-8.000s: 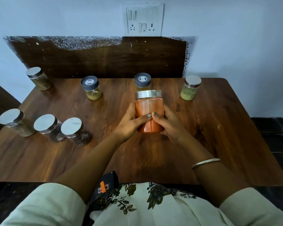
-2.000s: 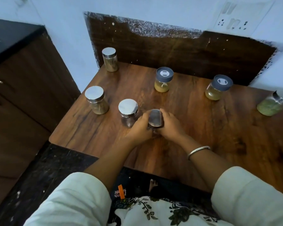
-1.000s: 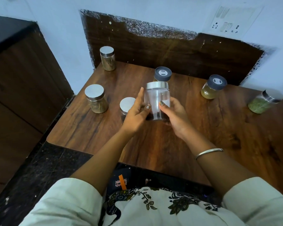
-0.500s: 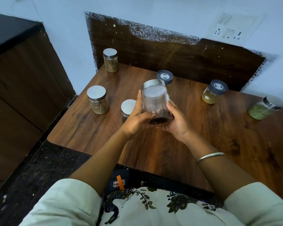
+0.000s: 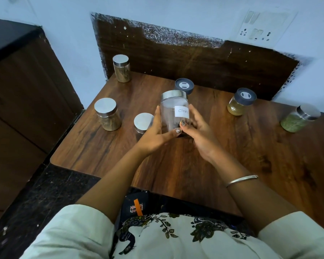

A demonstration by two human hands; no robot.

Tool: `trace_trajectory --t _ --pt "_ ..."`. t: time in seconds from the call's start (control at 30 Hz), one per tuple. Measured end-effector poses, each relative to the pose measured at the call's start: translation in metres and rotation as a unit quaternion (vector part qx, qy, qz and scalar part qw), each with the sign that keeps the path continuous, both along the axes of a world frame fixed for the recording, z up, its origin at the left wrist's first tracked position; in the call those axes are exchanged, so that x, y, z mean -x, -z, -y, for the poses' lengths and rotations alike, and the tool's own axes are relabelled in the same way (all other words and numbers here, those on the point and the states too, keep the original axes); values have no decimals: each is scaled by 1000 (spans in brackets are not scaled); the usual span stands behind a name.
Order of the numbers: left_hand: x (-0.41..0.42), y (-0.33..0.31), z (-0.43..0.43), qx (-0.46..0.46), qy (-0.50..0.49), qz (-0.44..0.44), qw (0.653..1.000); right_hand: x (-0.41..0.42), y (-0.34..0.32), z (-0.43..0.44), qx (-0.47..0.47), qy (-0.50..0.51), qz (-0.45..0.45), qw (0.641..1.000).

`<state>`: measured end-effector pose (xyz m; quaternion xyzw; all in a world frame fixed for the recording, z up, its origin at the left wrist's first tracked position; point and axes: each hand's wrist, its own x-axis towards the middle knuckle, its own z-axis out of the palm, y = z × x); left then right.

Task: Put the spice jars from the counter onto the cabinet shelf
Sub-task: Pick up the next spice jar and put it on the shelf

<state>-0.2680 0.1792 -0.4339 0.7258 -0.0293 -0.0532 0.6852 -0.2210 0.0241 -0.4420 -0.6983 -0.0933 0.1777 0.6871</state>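
Observation:
A clear glass jar (image 5: pixel 171 113) with a steel lid and a white label reading "Cloves" is held upright above the wooden counter (image 5: pixel 185 165). My left hand (image 5: pixel 155 133) grips its left side and my right hand (image 5: pixel 200 133) its right side, thumbs meeting at the front near its base. On the counter stand several more spice jars: a steel-lidded one (image 5: pixel 107 116) at the left, another (image 5: pixel 143 123) partly behind my left hand, one (image 5: pixel 121 68) at the back left, a dark-lidded one (image 5: pixel 184 86) behind the held jar, a dark-lidded one (image 5: pixel 240 103), and a green-filled one (image 5: pixel 299 118) at the right.
A dark wooden cabinet (image 5: pixel 26 94) with a black top stands left of the counter. A dark backboard (image 5: pixel 185 57) and a wall socket plate (image 5: pixel 258 28) are behind it. Dark stone floor (image 5: pixel 41 191) lies below the counter's left edge.
Both hands lifted the cloves jar off the counter, tilted it, then turned it upright so its label now faces me. The other jars have not moved.

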Motion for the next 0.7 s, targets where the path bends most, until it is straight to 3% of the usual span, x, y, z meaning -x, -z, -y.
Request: trace_trajectory --t 0.27,0.5,0.7 --pt "-3 -9 1 28 -1 -8 1000 -7 -12 17 -64 -32 -52 996" --pt "-14 -13 8 -11 21 13 1000 -8 -23 29 -1 -10 24 1000" --pt "-49 -41 16 -126 19 119 985 -34 -61 43 43 38 113 992"
